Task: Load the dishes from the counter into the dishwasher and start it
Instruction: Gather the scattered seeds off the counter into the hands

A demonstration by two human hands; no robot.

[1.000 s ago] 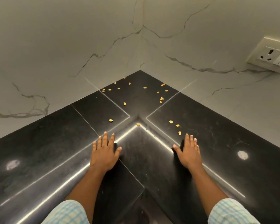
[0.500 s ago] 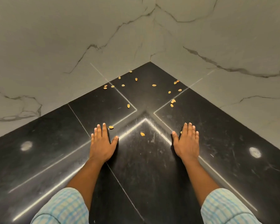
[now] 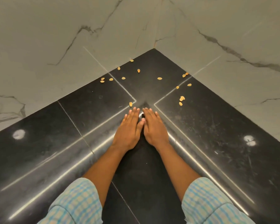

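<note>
No readable text, labels or signs.

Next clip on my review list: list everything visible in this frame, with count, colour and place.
counter: one, black and glossy with pale seams, an L-shaped corner filling the lower frame
wall: two faces, grey-white marble with dark veins, meeting behind the counter's corner
seeds: about sixteen, orange-yellow, scattered on the counter near the corner, beyond the fingertips
spots: two, whitish, one on the counter far left, the other far right
sleeves: two, blue-and-white check, at the bottom edge
left hand: one, flat on the counter at centre
right hand: one, flat on the counter, right beside the left hand
</note>
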